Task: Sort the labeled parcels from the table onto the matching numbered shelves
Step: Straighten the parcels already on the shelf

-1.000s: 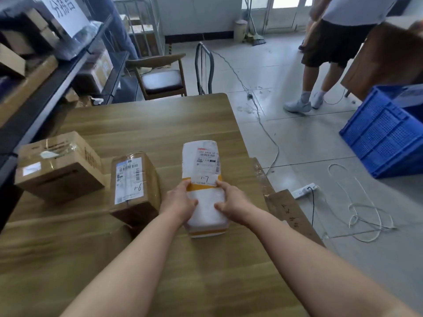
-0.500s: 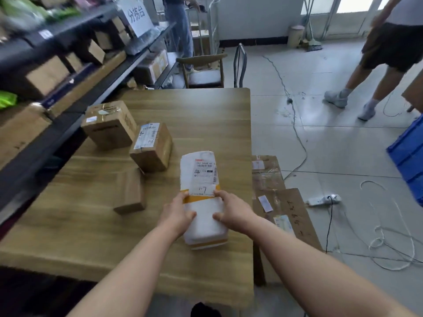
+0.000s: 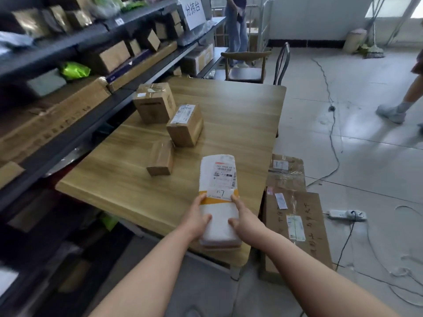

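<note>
A long white padded parcel (image 3: 218, 177) with an orange band and a label marked "1-7" is lifted above the near right part of the wooden table (image 3: 240, 115). My left hand (image 3: 198, 219) grips its left side and my right hand (image 3: 243, 219) grips its right side, thumbs on top. Three brown cardboard parcels stay on the table: a small one (image 3: 161, 158), a labeled one (image 3: 185, 125) and a bigger one (image 3: 154, 105) at the back left. Dark shelves (image 3: 96, 40) loaded with boxes run along the left.
Flattened cardboard boxes (image 3: 295, 225) lean against the table's right side. A power strip (image 3: 346, 215) and loose cables lie on the tiled floor. A wooden chair (image 3: 246, 65) stands behind the table. Two people stand farther back, one at the right edge.
I have stepped back and lifted the white parcel off the table with both hands. A small brown parcel has come into view, and the shelves now show on the left.
</note>
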The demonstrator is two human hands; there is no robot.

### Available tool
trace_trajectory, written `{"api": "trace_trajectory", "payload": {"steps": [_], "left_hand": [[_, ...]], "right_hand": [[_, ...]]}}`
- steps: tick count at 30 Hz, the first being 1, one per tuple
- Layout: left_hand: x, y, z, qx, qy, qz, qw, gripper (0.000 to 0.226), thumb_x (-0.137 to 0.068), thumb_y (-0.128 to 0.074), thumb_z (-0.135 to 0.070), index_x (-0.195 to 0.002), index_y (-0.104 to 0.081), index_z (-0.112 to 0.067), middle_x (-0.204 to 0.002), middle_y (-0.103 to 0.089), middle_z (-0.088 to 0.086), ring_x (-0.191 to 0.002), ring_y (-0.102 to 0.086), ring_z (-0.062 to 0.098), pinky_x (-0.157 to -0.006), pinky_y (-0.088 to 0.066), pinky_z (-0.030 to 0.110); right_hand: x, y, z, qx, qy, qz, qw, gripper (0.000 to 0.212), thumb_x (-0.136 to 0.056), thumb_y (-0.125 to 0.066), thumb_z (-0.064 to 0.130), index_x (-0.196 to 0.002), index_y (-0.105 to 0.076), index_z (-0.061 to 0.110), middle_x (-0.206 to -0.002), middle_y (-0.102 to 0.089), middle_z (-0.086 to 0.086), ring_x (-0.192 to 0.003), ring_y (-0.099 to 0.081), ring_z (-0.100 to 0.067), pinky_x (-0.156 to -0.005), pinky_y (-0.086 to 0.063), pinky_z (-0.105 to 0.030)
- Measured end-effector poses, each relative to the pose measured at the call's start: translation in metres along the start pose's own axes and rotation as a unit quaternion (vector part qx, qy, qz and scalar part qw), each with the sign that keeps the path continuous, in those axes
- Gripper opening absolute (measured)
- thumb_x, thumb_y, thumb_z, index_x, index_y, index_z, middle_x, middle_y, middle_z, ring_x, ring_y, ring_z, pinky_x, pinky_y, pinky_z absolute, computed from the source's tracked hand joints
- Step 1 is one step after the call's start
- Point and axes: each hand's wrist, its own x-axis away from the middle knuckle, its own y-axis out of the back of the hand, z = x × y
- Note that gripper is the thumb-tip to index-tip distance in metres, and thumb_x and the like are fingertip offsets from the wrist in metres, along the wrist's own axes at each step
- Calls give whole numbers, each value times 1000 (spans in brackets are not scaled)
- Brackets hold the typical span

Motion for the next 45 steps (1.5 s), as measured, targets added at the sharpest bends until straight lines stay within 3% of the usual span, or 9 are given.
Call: {"api": "trace_trajectory", "payload": {"steps": [7, 12, 19, 23, 29, 32, 36, 40, 45], "left_hand": [[16, -13, 15, 18, 22, -28, 999, 65, -96, -50, -16, -150, -24, -39, -139, -53, 5, -115, -57, 31, -99, -45, 39], [55, 6, 52, -2, 57, -61, 997, 64, -95, -52, -22, -149, -25, -44, -138, -54, 6, -116, -56, 26, -85, -41, 22], [152, 61, 136, 110, 143, -154, 971, 65, -94, -50, -18, -146, -27, -50, -128, -56, 0, -90, -54, 13, -55, -35, 5], [229, 101, 194, 173, 160, -215, 948, 65, -97, -49, -10, -149, -25, -42, -136, -49, 2, -104, -54, 15, -76, -47, 12], [363, 157, 298, 233, 194, -340, 890, 65, -97, -52, -9, -148, -27, -41, -135, -50, -2, -103, -59, 18, -92, -52, 38], [434, 178, 351, 255, 215, -398, 855, 65, -96, -52, -8, -146, -29, -43, -127, -55, -3, -89, -61, 8, -76, -52, 19], [534, 193, 406, 296, 257, -470, 791, 66, -97, -50, -5, -148, -28, -41, -126, -56, 2, -102, -61, 20, -84, -54, 30], [633, 194, 438, 299, 299, -544, 725, 65, -96, -48, -4, -149, -27, -37, -123, -56, 2, -94, -59, 10, -66, -48, 10], [742, 191, 456, 275, 373, -614, 639, 66, -96, -49, -14, -148, -25, -45, -119, -59, 0, -100, -60, 17, -90, -51, 39]], "right_hand": [[6, -13, -7, -20, -5, -9, 1000, 70, -95, -47, 21, -150, -10, 42, -140, -50, 2, -104, -58, -19, -65, -37, -24], [31, -39, 6, -20, 6, 39, 999, 69, -92, -52, 27, -144, -16, 55, -128, -58, 4, -78, -59, -4, -59, -41, -18], [70, -121, 70, 29, 79, 153, 985, 66, -88, -52, 31, -139, -20, 58, -105, -62, 9, -72, -63, -7, -60, -50, -25], [106, -190, 125, 59, 147, 210, 965, 67, -89, -54, 26, -141, -21, 54, -115, -61, 6, -88, -64, -11, -78, -54, -32], [190, -318, 206, 115, 243, 295, 917, 67, -90, -51, 25, -143, -19, 51, -112, -63, 2, -91, -64, -18, -83, -54, -40], [238, -386, 241, 151, 295, 333, 883, 68, -91, -49, 27, -144, -14, 51, -107, -61, 4, -89, -63, -18, -82, -53, -38], [310, -475, 277, 180, 356, 394, 828, 69, -90, -49, 28, -144, -13, 52, -108, -58, 7, -92, -61, -18, -84, -52, -38], [386, -549, 302, 189, 398, 471, 764, 70, -90, -50, 27, -145, -14, 53, -121, -58, 4, -101, -61, -21, -90, -50, -40], [476, -619, 329, 197, 447, 550, 677, 70, -91, -52, 28, -144, -15, 55, -116, -54, 11, -99, -58, -16, -87, -50, -34]]}}
